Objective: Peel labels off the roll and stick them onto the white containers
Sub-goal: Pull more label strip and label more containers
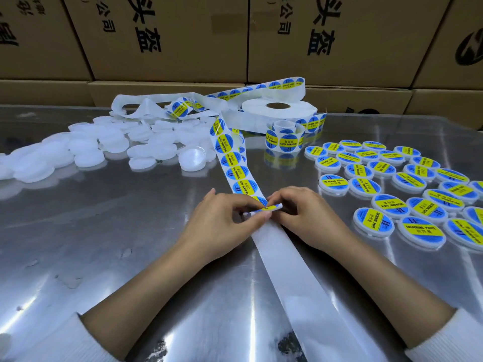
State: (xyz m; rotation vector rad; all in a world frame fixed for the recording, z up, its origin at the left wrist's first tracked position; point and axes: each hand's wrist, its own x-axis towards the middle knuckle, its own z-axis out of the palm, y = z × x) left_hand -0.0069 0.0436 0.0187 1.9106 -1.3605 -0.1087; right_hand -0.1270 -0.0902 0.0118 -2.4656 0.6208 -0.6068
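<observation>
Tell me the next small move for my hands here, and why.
Probably press the label flat onto the white container pinched edge-on between the left hand and right hand, then set it with the labelled containers on the right. The label looks only partly on, still at the strip's end.

A packing workshop or warehouse: stacked printed cardboard cartons (167,37) wall the back, and a shiny metal table (104,231) carries heaps of unlabelled white containers (86,150) beside rows of labelled ones (392,178).
</observation>
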